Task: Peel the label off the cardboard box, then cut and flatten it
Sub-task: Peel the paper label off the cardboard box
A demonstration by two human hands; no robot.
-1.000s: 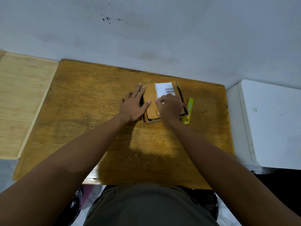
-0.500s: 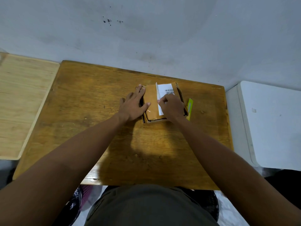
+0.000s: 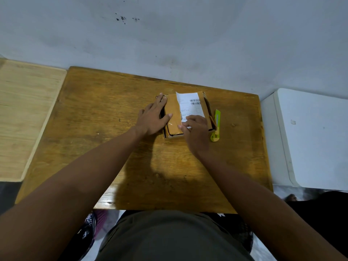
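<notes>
A small brown cardboard box (image 3: 174,115) wrapped in shiny tape lies on the wooden table (image 3: 113,147). A white label (image 3: 192,105) with barcodes covers the right half of its top. My left hand (image 3: 152,117) lies flat against the box's left side, thumb on the top. My right hand (image 3: 195,129) pinches the label's near left corner, which looks lifted off the box. A yellow-green utility knife (image 3: 216,127) lies on the table just right of the box.
A pale wooden board (image 3: 24,117) adjoins the table on the left. A white appliance (image 3: 310,138) stands at the right. The wall (image 3: 169,44) runs right behind the table. My lap is below the near edge.
My right hand slid back toward me along the label's left edge, uncovering more of the label; its corner now looks lifted. The left hand stays against the box.
</notes>
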